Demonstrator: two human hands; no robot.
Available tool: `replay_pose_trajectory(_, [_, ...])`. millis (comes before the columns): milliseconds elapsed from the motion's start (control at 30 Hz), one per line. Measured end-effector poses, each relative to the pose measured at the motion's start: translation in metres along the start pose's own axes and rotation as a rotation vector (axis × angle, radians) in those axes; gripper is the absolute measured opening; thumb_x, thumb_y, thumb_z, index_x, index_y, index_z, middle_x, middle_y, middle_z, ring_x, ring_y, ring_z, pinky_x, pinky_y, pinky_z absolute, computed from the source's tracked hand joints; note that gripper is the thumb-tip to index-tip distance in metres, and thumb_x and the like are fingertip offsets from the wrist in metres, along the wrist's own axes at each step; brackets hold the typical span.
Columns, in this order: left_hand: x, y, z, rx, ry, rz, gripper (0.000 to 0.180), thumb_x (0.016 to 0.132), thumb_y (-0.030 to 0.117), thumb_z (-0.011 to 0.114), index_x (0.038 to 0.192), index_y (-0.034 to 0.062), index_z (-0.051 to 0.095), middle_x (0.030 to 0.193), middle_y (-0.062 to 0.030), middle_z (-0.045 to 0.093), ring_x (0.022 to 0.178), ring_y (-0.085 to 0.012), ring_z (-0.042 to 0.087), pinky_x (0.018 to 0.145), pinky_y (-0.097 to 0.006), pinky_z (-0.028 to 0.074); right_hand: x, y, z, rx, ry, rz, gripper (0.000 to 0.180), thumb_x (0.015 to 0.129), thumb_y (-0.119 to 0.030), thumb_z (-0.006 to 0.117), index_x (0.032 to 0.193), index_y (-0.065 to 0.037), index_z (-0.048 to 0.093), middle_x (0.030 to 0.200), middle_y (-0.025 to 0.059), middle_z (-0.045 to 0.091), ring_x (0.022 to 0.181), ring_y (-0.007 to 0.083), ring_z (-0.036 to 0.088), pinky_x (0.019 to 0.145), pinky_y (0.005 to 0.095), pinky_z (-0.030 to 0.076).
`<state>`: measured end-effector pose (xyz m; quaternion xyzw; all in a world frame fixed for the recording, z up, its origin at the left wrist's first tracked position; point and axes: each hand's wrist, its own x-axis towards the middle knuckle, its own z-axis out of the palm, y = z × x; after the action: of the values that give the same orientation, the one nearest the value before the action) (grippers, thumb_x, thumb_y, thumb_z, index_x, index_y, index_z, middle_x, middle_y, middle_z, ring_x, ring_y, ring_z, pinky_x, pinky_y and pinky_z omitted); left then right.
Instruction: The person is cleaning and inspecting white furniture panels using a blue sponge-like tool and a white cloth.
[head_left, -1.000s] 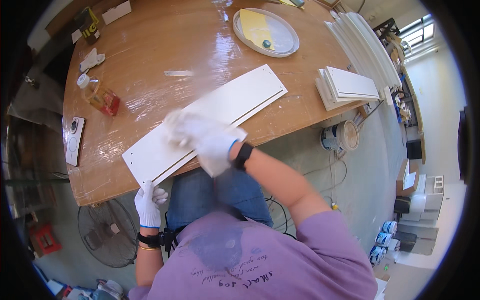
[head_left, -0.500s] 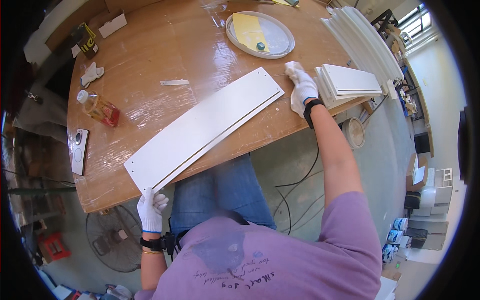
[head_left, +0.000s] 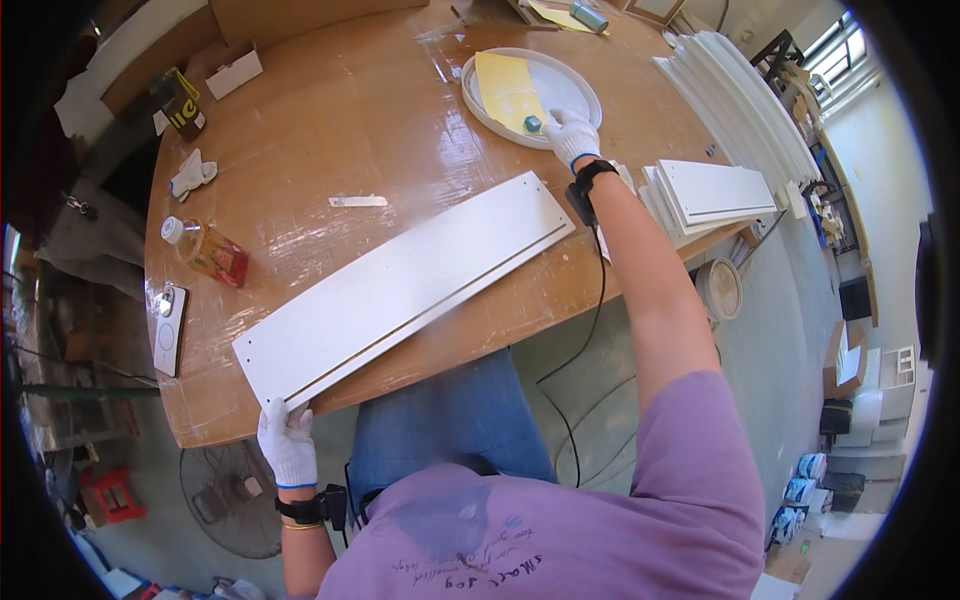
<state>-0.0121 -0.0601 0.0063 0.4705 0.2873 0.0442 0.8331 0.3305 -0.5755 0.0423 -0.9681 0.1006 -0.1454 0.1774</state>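
Observation:
A long white board (head_left: 410, 285) with a dark groove along its near edge and small holes at its ends lies slantwise on the table. My gloved left hand (head_left: 287, 445) grips its near left corner, thumb on top. My gloved right hand (head_left: 573, 138) is over the right rim of a round white tray (head_left: 590, 85). Its fingers reach toward a small green block (head_left: 532, 124) and hold nothing that I can see. Whether they touch the block is unclear. Under the block lies a yellow sheet (head_left: 507, 88).
Several white boards (head_left: 715, 188) are stacked at the table's right edge, with long white strips (head_left: 740, 110) beyond. On the left are a bottle (head_left: 205, 252), a phone (head_left: 170, 330) and a spare glove (head_left: 193, 175). A metal strip (head_left: 358, 202) lies behind the board. A cable hangs near my right arm.
My right hand has moved from beside the board's right end, where it had a white cloth, up to the tray. My left hand stays at the board's corner.

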Motion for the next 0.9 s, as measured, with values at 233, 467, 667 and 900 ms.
replay_pose_trajectory(233, [0.009,0.009,0.006,0.042,0.148,-0.199,0.031,0.095,0.025,0.058,0.121,0.0084,0.053,0.105,-0.0071,0.065,0.086,-0.0228,0.068,0.061,-0.032,0.053,0.025,-0.01,0.032,-0.037,-0.038,0.057,0.039,0.08,-0.036,0.062,0.107,-0.009,0.069,0.104,0.0192,0.068,0.099,0.0353,0.065,0.088,0.0433,0.049])
replay_pose_trajectory(467, [0.016,0.002,-0.005,0.273,0.087,-0.11,0.021,0.096,0.022,0.057,0.111,0.0082,0.054,0.086,-0.0041,0.062,0.06,-0.0151,0.063,0.048,-0.024,0.049,-0.036,-0.015,-0.013,0.373,-0.117,-0.071,0.035,0.076,-0.031,0.073,0.097,-0.003,0.071,0.09,0.0161,0.071,0.085,0.0261,0.069,0.08,0.0343,0.052])
replay_pose_trajectory(667, [0.013,0.002,0.005,0.293,0.133,-0.065,0.016,0.097,0.02,0.056,0.107,0.0086,0.054,0.081,-0.0011,0.06,0.054,-0.0093,0.057,0.047,-0.022,0.046,-0.053,-0.004,-0.007,0.212,-0.232,0.007,0.031,0.076,-0.033,0.071,0.092,-0.008,0.074,0.09,0.0141,0.071,0.086,0.027,0.068,0.081,0.0352,0.052])
replay_pose_trajectory(900, [0.013,0.002,0.007,0.231,0.077,-0.074,0.008,0.098,0.017,0.053,0.1,0.0097,0.051,0.074,0.0015,0.051,0.049,-0.007,0.044,0.044,-0.022,0.036,-0.054,0.0,-0.006,0.085,-0.166,-0.07,0.029,0.077,-0.032,0.069,0.091,-0.008,0.074,0.09,0.0146,0.071,0.087,0.0301,0.067,0.083,0.0374,0.052])
